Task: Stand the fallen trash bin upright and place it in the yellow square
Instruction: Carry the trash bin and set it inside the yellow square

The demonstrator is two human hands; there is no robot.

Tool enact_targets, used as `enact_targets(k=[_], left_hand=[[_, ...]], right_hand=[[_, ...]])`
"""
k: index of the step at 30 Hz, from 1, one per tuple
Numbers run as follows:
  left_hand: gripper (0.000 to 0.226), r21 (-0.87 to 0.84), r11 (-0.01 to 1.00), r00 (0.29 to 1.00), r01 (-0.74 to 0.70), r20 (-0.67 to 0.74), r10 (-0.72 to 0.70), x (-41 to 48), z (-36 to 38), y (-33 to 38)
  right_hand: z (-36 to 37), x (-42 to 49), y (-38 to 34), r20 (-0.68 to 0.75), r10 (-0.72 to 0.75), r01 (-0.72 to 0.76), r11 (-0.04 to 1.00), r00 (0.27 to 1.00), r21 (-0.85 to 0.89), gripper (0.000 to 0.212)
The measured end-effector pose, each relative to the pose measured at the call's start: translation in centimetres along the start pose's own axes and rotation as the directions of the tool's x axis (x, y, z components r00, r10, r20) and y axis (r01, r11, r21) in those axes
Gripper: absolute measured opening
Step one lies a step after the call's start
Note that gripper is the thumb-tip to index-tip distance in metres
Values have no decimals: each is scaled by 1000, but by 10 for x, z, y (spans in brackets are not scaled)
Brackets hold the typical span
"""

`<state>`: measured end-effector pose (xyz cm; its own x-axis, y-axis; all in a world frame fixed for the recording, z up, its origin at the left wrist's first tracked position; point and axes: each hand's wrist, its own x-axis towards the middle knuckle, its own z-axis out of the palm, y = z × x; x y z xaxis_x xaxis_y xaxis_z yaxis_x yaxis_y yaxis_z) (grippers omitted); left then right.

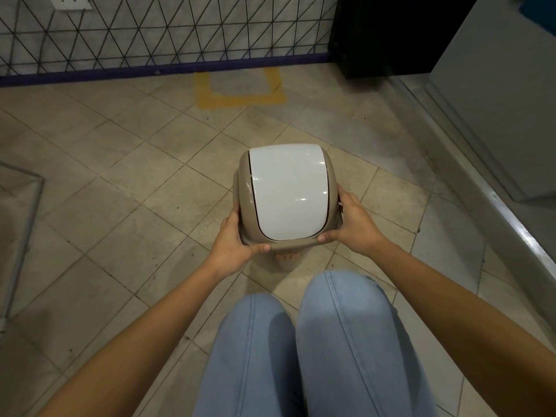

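The trash bin [285,191] is beige with a glossy white swing lid, seen from above and standing upright in front of my knees. My left hand [234,245] grips its near left rim and my right hand [352,224] grips its near right rim. Whether its base touches the floor is hidden under the lid. The yellow square [240,99], marked in worn yellow tape on the tiled floor, lies farther ahead against the wall, apart from the bin.
A wall with a black wire grid [168,31] and purple baseboard runs behind the square. A dark cabinet [385,37] stands at the back right, a raised metal sill [493,200] runs along the right, and a metal frame [27,206] is at left.
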<state>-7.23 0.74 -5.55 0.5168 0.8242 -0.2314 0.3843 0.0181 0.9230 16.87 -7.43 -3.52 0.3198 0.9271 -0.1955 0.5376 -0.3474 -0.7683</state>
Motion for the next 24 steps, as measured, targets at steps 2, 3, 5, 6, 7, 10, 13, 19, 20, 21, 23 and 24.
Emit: enact_targets(k=[2,3,5,6,7,10,13,19,20,21,23,24], left_hand=[[112,-23,1000,1000,-3,-1,2,3,1,1],[112,-45,999,1000,-1,4,2,4,1,0],[110,-83,997,1000,11,12,-10,8,4,0],[109,-92,996,1000,18,8,-17,9,4,0],[108,-102,994,1000,24,1,-24,11,5,0],[107,-131,991,999,38,-11,-40,19,2,1],[103,-131,991,998,38,-40,-43,27,-1,4],[99,-179,983,994,36,-91,-53,44,2,13],[99,-185,982,994,32,-99,-51,47,3,15],[99,-186,982,993,29,-107,-50,51,3,16],[99,-181,983,991,22,-124,-45,58,5,19],[98,-178,984,990,23,-132,-47,61,5,19]], right_hand=[[0,4,-1,-7,10,-10,1000,1000,2,122],[0,6,-2,-11,12,-12,1000,1000,-2,122],[0,11,-3,-20,17,-17,1000,1000,-8,123],[0,12,-4,-24,20,-20,1000,1000,-9,124],[0,13,-4,-27,22,-22,1000,999,-8,124],[3,18,-5,-39,13,-13,1000,999,-1,125],[6,27,-8,-72,-5,4,1000,997,-2,119],[0,53,-15,-59,-8,7,1000,998,-6,116],[-1,57,-16,-55,-13,13,1000,998,-6,116],[-2,61,-17,-50,-17,17,1000,999,-7,115],[-4,67,-17,-46,-18,17,1000,999,-12,114],[-4,70,-17,-49,-15,15,1000,999,-15,114]])
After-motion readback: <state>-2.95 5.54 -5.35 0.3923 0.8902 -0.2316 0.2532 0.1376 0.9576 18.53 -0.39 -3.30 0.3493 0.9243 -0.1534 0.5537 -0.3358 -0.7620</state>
